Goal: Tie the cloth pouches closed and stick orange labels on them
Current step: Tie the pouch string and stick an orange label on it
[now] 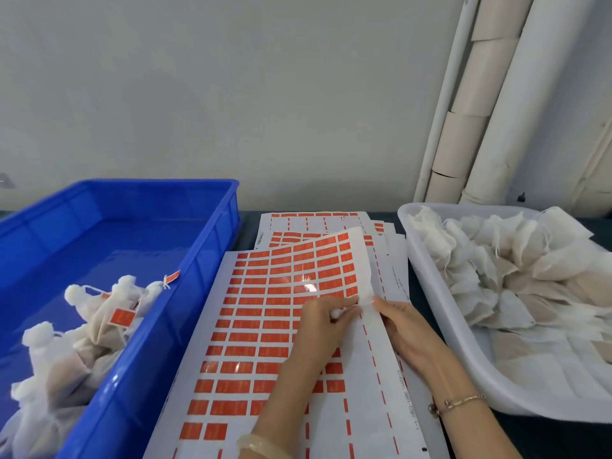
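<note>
Left hand (319,326): fingers curled, thumb and forefinger nipping the lifted edge of the top label sheet (265,326); something small and white was tucked in the palm, which I could not identify.
Right hand (409,329): thumb tip on the bare white margin of the same sheet, pinching it just beside the left hand; the fingers underneath were hidden.
Orange labels (251,299): in rows on the sheet at 6 o'clock on the bench, its far right corner curled up off the stack.
Untied pouches (480,260): heaped in the white tray (427,276) at 3 o'clock.
Tied pouches (99,313): in the blue crate (185,293) at 9 o'clock, orange tags showing.
Risk – tearing: judged that a hard pull on the curled edge could rip a label or the liner.
Risk – sticking: a freed label could fold on itself or catch a finger, since both hands crowded one spot.
Risk – slippage: loose sheets below (314,220) could slide toward the tray.
Writing: margin print (415,405) seemed to read "0807-1600" – uncertain; label text too small to read.
</note>
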`<state>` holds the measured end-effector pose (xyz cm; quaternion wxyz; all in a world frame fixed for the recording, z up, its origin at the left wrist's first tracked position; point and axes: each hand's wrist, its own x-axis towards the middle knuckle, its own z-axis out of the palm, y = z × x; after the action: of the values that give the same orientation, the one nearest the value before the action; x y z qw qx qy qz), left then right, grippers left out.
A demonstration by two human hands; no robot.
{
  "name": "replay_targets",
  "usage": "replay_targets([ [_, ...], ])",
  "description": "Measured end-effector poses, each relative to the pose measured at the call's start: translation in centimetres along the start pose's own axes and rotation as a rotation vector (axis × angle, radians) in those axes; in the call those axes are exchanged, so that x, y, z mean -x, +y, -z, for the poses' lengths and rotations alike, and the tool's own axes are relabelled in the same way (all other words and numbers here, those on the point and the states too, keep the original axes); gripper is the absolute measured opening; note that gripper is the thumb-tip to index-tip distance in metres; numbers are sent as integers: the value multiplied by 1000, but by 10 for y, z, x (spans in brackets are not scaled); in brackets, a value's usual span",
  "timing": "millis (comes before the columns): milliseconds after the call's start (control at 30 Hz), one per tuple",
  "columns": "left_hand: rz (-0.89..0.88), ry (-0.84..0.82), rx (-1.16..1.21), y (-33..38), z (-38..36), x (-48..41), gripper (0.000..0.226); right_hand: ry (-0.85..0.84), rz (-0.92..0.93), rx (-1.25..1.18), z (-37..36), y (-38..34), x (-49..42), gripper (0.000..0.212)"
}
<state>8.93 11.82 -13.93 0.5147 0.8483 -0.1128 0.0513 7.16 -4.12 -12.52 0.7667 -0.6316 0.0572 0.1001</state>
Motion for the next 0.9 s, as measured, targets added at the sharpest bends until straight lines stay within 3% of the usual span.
replay_targets([
  [600, -76, 72, -225, 0, -3, -1, 27, 35, -13, -19, -5, -2, 2, 27],
  [767, -35, 113, -141, 4, -2, -1, 20, 47, 9, 44, -8, -2, 3, 27],
  [900, 34, 280, 80, 5, 6, -1, 11, 181, 90, 302, -12, 3, 2, 38],
])
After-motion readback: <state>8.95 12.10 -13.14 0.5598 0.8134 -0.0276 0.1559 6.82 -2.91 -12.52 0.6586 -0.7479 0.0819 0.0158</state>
